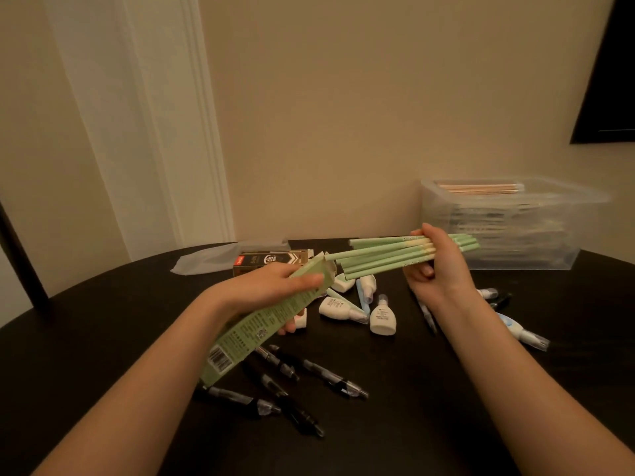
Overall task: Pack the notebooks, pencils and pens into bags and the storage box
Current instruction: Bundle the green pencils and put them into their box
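Green pencils (388, 257) gripped by right hand (436, 266) are nearly out of the carton (261, 321) gripped by left hand (271, 286); next, probably the storage box (536, 235).

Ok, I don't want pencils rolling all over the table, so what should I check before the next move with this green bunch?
1. The right hand grips the green pencils as one bundle: ok.
2. The left hand holds the green carton, thumb on top: ok.
3. Carton's open end faces the pencils: ok.
4. Pencil ends level: not ok, they are staggered.
5. Room in the storage box: cannot tell, its contents are blurred.
6. Table below free: not ok, pens and correction tapes lie there.
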### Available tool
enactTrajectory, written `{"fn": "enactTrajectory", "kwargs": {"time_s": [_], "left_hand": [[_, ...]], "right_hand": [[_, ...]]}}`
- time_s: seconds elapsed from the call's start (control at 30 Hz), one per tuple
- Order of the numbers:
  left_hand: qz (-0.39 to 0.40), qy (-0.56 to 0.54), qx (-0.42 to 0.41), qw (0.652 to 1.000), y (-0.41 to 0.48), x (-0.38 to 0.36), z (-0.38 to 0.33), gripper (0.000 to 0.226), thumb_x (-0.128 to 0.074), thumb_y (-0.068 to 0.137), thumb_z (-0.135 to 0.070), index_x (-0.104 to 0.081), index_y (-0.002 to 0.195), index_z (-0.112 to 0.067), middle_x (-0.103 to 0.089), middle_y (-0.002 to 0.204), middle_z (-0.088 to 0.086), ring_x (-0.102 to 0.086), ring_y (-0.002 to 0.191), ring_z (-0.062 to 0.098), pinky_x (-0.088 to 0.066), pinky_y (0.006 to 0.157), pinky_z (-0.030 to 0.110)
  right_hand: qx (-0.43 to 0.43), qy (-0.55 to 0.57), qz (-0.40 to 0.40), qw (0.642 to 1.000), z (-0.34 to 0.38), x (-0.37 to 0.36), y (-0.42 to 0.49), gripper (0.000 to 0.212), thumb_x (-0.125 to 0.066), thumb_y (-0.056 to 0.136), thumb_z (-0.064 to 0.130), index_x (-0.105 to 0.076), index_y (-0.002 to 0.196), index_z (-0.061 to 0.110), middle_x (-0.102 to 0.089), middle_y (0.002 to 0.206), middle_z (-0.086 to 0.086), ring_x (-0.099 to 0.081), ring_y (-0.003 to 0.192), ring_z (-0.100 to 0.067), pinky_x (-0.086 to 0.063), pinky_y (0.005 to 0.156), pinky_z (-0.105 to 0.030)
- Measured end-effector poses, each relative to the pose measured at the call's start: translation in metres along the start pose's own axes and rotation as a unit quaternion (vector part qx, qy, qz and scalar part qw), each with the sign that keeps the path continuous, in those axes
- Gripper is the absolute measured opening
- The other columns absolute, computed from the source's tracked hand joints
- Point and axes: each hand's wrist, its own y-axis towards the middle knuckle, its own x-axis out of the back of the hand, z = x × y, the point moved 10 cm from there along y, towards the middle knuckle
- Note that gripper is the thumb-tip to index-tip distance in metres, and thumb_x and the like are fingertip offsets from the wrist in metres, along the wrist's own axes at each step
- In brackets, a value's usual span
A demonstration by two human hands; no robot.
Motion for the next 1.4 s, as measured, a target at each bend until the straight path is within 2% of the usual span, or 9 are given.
{"fn": "enactTrajectory", "kwargs": {"time_s": [0.23, 0.4, 0.53, 0.77, 0.93, 1.03, 1.1, 1.2, 1.4], "left_hand": [[0.042, 0.002, -0.039, 0.998, 0.008, -0.010, -0.011, 0.019, -0.051, 0.095, -0.025, -0.052, 0.113, -0.020, -0.070, 0.095, 0.005, -0.070, 0.090, 0.020, -0.054, 0.087, 0.039], [0.040, 0.005, 0.006, 0.999, 0.011, -0.011, -0.005, 0.023, -0.058, 0.092, -0.027, -0.052, 0.111, -0.015, -0.064, 0.086, 0.005, -0.064, 0.071, 0.013, -0.056, 0.073, 0.032], [-0.003, 0.097, 0.060, 0.993, 0.012, 0.001, 0.013, 0.040, -0.067, 0.084, -0.031, -0.049, 0.117, -0.016, -0.064, 0.089, 0.003, -0.063, 0.066, 0.009, -0.054, 0.064, 0.026], [0.024, 0.120, 0.073, 0.990, 0.021, -0.028, 0.012, 0.047, -0.066, 0.084, -0.032, -0.046, 0.124, -0.016, -0.065, 0.087, 0.002, -0.065, 0.068, 0.009, -0.053, 0.061, 0.025], [0.089, 0.110, 0.035, 0.989, 0.033, -0.055, -0.008, 0.031, -0.065, 0.086, -0.031, -0.051, 0.110, -0.017, -0.066, 0.085, 0.001, -0.067, 0.066, 0.009, -0.053, 0.062, 0.025], [0.097, 0.089, 0.022, 0.991, 0.041, -0.065, -0.013, 0.030, -0.066, 0.085, -0.030, -0.054, 0.109, -0.014, -0.067, 0.085, 0.001, -0.067, 0.066, 0.010, -0.053, 0.061, 0.025], [0.074, 0.059, -0.001, 0.995, 0.044, -0.061, -0.017, 0.028, -0.066, 0.085, -0.029, -0.056, 0.108, -0.014, -0.067, 0.083, -0.001, -0.067, 0.065, 0.009, -0.053, 0.061, 0.025], [0.027, 0.067, -0.022, 0.997, 0.043, -0.043, -0.016, 0.022, -0.064, 0.085, -0.035, -0.057, 0.099, -0.020, -0.067, 0.078, -0.003, -0.065, 0.062, 0.007, -0.051, 0.062, 0.021], [-0.110, 0.028, -0.001, 0.994, 0.030, -0.002, 0.001, 0.045, -0.044, 0.089, -0.057, -0.060, 0.098, -0.016, -0.067, 0.070, 0.006, -0.064, 0.056, 0.012, -0.049, 0.052, 0.021]], "right_hand": [[-0.066, 0.038, -0.017, 0.997, -0.024, -0.003, -0.010, 0.028, -0.046, 0.097, 0.020, -0.051, 0.071, 0.011, -0.040, 0.043, 0.004, -0.024, 0.027, -0.005, -0.016, 0.030, -0.014], [-0.059, 0.014, -0.058, 0.997, -0.025, 0.014, -0.004, 0.025, -0.048, 0.096, 0.021, -0.052, 0.073, 0.011, -0.043, 0.045, 0.004, -0.025, 0.029, -0.005, -0.019, 0.030, -0.015], [-0.116, -0.171, -0.051, 0.977, -0.024, 0.036, 0.005, 0.027, -0.050, 0.094, 0.020, -0.050, 0.069, 0.010, -0.038, 0.039, 0.003, -0.025, 0.027, -0.005, -0.020, 0.030, -0.016], [-0.165, -0.454, -0.086, 0.871, -0.035, 0.061, 0.005, 0.010, -0.060, 0.086, 0.015, -0.057, 0.084, 0.006, -0.053, 0.067, -0.007, -0.041, 0.046, -0.010, -0.030, 0.035, -0.018], [-0.132, -0.459, -0.099, 0.873, -0.039, 0.061, 0.009, 0.008, -0.061, 0.082, 0.008, -0.054, 0.080, 0.007, -0.057, 0.071, -0.010, -0.055, 0.059, -0.017, -0.042, 0.049, -0.026], [-0.135, -0.437, -0.084, 0.885, -0.044, 0.054, 0.007, 0.007, -0.060, 0.081, 0.004, -0.054, 0.078, 0.005, -0.055, 0.063, -0.009, -0.055, 0.045, -0.013, -0.038, 0.037, -0.019], [-0.144, -0.385, -0.069, 0.909, -0.044, 0.050, 0.008, 0.011, -0.059, 0.083, 0.005, -0.051, 0.075, 0.005, -0.050, 0.057, -0.007, -0.045, 0.031, -0.009, -0.030, 0.031, -0.015], [-0.138, -0.313, -0.051, 0.938, -0.034, 0.051, 0.014, 0.020, -0.060, 0.086, 0.013, -0.049, 0.070, 0.009, -0.044, 0.052, -0.001, -0.034, 0.038, -0.008, -0.026, 0.037, -0.017], [-0.113, -0.173, 0.021, 0.978, -0.021, 0.031, 0.013, 0.031, -0.050, 0.094, 0.018, -0.047, 0.064, 0.011, -0.036, 0.038, 0.004, -0.027, 0.028, -0.005, -0.022, 0.031, -0.015]]}}
